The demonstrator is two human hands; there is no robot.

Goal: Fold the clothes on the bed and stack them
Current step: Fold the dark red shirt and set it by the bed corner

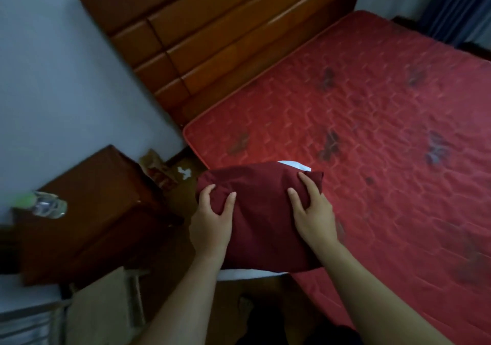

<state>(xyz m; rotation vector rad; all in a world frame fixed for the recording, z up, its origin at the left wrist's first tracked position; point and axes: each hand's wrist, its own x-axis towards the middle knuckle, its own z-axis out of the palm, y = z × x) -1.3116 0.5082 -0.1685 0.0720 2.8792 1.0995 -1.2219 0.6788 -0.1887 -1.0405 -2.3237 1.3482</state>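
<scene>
One big red bed (pixel 372 132) fills the right side of the picture. One brown headboard (pixel 212 39) is at the top and one brown side table (pixel 93 212) is at the lower left. One dark red folded cloth (pixel 260 212) is at the bed's near corner, in the middle of the picture. One white cloth (pixel 292 164) peeks out from under it. Part of the pile hangs past the bed's edge, so I think it could slip to the floor. Two hands hold it: the left hand (pixel 211 222) grips its left end and the right hand (pixel 314 212) grips its right end. If one hand lets go first, the fold may fall open. One bottle (pixel 47 205) lies on the side table.
</scene>
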